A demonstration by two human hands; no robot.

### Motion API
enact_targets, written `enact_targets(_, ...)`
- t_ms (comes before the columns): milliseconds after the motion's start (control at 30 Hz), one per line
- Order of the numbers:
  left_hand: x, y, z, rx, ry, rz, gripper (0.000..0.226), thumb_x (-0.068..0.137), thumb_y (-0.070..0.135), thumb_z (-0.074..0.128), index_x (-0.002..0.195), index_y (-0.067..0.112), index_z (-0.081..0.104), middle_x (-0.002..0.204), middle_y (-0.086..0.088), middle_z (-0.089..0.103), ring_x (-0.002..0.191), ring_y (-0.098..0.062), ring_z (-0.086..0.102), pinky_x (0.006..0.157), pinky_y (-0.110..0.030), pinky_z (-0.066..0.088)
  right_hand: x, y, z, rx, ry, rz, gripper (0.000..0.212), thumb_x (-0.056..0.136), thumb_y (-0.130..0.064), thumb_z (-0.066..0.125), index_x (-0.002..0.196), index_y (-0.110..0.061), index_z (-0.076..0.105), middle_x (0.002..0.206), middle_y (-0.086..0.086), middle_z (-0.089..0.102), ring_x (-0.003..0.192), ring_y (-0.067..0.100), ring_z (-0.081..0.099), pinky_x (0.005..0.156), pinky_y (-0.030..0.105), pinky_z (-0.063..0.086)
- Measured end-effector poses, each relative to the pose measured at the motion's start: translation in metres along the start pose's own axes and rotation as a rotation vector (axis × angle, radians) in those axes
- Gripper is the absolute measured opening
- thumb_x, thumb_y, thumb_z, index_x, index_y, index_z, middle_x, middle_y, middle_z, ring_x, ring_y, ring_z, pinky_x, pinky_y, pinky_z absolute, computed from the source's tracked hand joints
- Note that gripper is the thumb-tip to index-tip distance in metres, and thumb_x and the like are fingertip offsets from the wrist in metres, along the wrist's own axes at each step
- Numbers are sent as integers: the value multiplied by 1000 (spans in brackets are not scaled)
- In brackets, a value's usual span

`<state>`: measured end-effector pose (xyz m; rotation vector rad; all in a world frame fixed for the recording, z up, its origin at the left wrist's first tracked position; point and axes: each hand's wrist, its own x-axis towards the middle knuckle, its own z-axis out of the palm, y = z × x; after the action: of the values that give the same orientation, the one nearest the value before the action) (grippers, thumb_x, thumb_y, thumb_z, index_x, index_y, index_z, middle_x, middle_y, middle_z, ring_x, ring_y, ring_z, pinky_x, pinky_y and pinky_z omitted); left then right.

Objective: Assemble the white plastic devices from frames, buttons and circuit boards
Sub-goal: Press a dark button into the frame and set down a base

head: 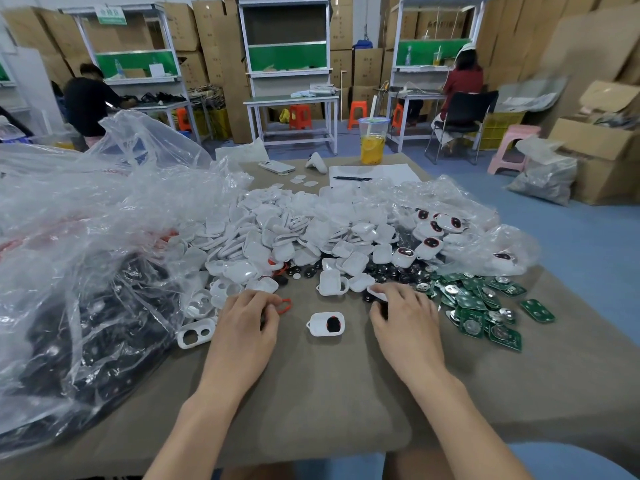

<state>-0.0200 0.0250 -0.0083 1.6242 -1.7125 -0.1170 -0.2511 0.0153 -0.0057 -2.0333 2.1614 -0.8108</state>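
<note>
Left hand lower centre, palm down, fingers curled, pinching red ring. Right hand palm down, fingertips on white shell; grip unclear. White frame with black button lies on tabletop between hands. Green circuit boards right of centre.

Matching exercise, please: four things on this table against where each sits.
1. pile of green circuit boards
2. white plastic frame holding a black button
3. clear plastic cup of yellow drink
4. thin red rubber ring

A. far end of the brown table
B. at the fingertips of the left hand
C. just right of the right hand
D. between both hands

Pairs: 1-C; 2-D; 3-A; 4-B
</note>
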Motion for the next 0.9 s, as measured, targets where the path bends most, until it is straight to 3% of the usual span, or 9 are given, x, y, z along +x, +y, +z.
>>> enact_targets(267, 0, 1, 0, -10, -7, -10, 20, 97, 13, 55, 98, 26, 70, 103, 15, 62, 103, -11, 48, 94, -29, 41, 0, -4, -2, 60, 78, 3, 36, 101, -35, 48, 132, -22, 60, 137, 2, 57, 127, 24, 45, 112, 40, 30)
enact_targets(467, 1, 1, 0, 3, -17, -15, 20, 98, 14, 54, 98, 25, 70, 104, 15, 62, 103, -11, 48, 93, -27, 38, 18, -8, -4, 171, 146, -51, 37, 98, -21, 51, 134, -18, 57, 136, 4, 57, 130, 24, 44, 111, 37, 31)
enact_targets(667, 3, 3, 0, 39, -47, -25, 20, 98, 14, 54, 99, 23, 72, 106, 11, 63, 103, -17, 52, 95, -36, 43, 93, -22, -6, 158, 33, -86, 42, 101, -17, 47, 143, -16, 49, 144, 12, 50, 133, 30, 40, 111, 39, 30)
enact_targets(900, 3, 4, 1, 89, -54, -25, 19, 97, 15, 55, 98, 25, 72, 105, 12, 62, 102, -18, 52, 94, -39, 43, 153, -31, 4, -91, -173, -87, 57, 104, -27, 45, 156, -18, 23, 150, 17, 40, 136, 36, 38, 106, 44, 34)
